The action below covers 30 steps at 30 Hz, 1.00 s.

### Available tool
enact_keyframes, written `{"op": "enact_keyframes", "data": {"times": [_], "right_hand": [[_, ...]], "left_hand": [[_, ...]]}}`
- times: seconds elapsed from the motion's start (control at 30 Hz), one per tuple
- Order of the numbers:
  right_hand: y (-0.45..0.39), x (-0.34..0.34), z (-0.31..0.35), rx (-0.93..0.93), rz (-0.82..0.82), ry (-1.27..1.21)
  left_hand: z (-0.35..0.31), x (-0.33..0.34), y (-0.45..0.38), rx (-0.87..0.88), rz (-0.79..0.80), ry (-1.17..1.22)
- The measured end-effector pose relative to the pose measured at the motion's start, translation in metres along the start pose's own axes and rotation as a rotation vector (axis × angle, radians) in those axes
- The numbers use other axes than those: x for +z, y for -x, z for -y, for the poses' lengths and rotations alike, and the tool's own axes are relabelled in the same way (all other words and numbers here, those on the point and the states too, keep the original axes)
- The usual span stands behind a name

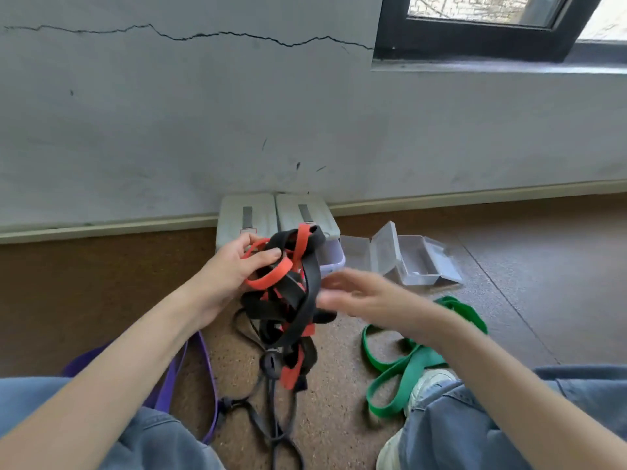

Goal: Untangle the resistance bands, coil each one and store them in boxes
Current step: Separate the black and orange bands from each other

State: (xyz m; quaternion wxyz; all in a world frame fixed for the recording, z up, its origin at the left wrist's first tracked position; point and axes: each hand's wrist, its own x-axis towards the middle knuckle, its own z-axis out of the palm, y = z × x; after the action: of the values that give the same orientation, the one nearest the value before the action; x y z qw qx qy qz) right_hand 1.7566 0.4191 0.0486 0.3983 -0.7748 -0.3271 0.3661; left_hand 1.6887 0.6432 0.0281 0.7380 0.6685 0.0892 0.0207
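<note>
My left hand (234,266) grips a tangled bundle of red and black resistance bands (288,300) and holds it above the floor, fingers curled round a red loop (269,278). My right hand (359,293) is blurred, fingers stretched out flat, just right of the bundle at a black strap. A green band (407,364) lies loose on the floor to the right. A purple band (210,385) lies under my left forearm. Thin black cords with a round piece (271,362) trail on the floor below the bundle.
Two white boxes (247,218) stand against the wall's skirting, one open behind the bundle. Two clear plastic boxes (407,259) sit open to the right. My knees in jeans and a white shoe (427,385) frame the brown floor.
</note>
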Motion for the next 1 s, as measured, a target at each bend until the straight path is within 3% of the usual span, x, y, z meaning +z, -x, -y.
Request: {"op": "enact_keyframes", "data": {"times": [0.07,0.2,0.33,0.43,0.6,0.63,0.73,0.77,0.83,0.93,1.0], "right_hand": [[-0.004,0.013,-0.011,-0.037,0.000,0.095],[-0.014,0.012,-0.020,-0.034,-0.138,-0.212],[-0.026,0.014,-0.021,-0.042,-0.431,-0.172],[-0.026,0.008,-0.019,0.095,-0.496,-0.518],[-0.018,0.000,-0.013,0.162,-0.403,-1.037],[-0.018,0.002,-0.011,0.158,-0.382,-1.121],[-0.017,0.007,-0.007,0.137,-0.318,-1.288],[-0.017,0.009,-0.005,0.131,-0.294,-1.323],[-0.017,0.012,-0.001,0.128,-0.277,-1.329],[-0.017,0.012,-0.002,0.125,-0.291,-1.206],[-0.017,0.004,-0.005,0.159,-0.342,-0.834]], "left_hand": [[-0.002,0.000,0.000,-0.002,0.002,0.087],[-0.007,-0.003,-0.004,-0.012,-0.042,0.188],[-0.001,-0.008,-0.009,-0.132,-0.139,0.273],[0.001,-0.011,-0.008,-0.182,-0.118,0.292],[0.007,0.003,0.001,-0.073,-0.358,-0.422],[0.007,0.007,0.006,-0.103,-0.306,-0.441],[0.012,0.033,0.024,-0.361,0.123,-0.275],[0.018,0.043,0.027,-0.372,0.183,-0.283],[0.032,0.061,0.028,-0.298,0.095,-0.296],[0.033,0.071,0.024,-0.253,-0.065,-0.098],[0.023,0.063,0.018,-0.273,-0.119,0.085]]}}
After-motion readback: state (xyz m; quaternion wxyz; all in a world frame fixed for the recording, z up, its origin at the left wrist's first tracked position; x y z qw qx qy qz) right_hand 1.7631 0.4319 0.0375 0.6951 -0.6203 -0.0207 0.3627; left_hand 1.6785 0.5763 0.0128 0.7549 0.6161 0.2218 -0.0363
